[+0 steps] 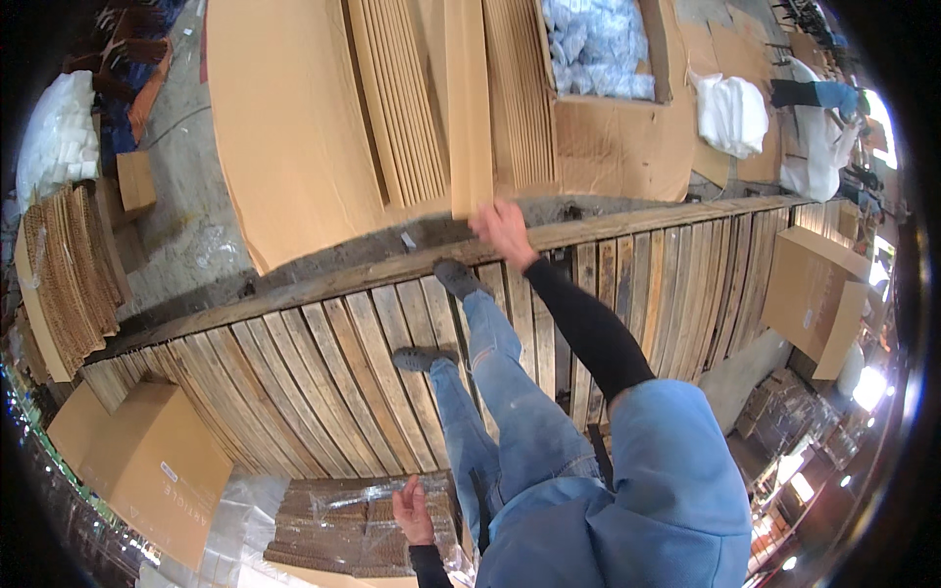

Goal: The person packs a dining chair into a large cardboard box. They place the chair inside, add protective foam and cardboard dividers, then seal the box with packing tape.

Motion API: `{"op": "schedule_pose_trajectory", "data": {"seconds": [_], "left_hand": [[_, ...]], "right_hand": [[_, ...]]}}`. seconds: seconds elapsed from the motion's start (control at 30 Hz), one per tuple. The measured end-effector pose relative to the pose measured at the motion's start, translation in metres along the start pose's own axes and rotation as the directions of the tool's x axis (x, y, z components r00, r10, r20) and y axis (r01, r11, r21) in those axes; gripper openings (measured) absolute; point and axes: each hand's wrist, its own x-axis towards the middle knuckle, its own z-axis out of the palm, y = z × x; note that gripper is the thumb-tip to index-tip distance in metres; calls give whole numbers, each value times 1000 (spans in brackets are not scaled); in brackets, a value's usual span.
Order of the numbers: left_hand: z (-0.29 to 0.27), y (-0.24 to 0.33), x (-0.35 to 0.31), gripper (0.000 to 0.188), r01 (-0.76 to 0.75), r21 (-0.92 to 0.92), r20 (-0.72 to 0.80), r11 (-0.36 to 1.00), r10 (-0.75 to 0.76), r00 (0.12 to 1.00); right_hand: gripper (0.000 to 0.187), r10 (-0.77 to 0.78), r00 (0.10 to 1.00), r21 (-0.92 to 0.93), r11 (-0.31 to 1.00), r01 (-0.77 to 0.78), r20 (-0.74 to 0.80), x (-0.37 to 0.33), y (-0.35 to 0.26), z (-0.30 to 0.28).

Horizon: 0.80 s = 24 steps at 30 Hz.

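1. At eight o'clock from the centre of the view stands a brown box (162, 475); its inside is hidden, so I cannot tell what it holds.
2. At ten to eleven o'clock a large cardboard sheet (284, 127) lies flat.
3. At seven o'clock, a bundle of cardboard (338, 529) sits under clear plastic wrap.
4. At eleven o'clock is one stack of folded cardboard (402, 108), its edges fanned in close ridges.
5. Between six and seven o'clock, the left hand (414, 512) has its fingers loosely spread, with nothing visible in them.
6. At twelve o'clock lies the long cardboard strip (470, 108), between the folded stacks. A square, even hold on its near end should keep it from bending or twisting.
7. Just inside one o'clock, the right hand (503, 232) is at that end. Its fingers look partly curled but blurred; I cannot tell whether they grip.
8. Just past twelve, a second folded stack (521, 98) is best left undisturbed.
9. At one o'clock an open box (663, 59) holds many bluish, clear-plastic packets (598, 49).
10. At three o'clock stands another box (809, 294), flap outspread, contents unseen.
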Motion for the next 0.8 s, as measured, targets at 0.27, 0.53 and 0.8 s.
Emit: {"op": "schedule_pose_trajectory", "data": {"seconds": [0.27,0.53,0.8], "left_hand": [[128,168,97,65,141,-422,672,896,205,712],[134,226,155,75,207,-625,667,753,378,642],[52,199,85,70,64,-499,481,864,215,850]], "right_hand": [[35,114,794,268,905,-331,597,-277,-103,-37],[38,25,268,3,994,-105,963,-249,-90,-39],[61,-198,969,86,974,212,-146,44,3,47]]}}
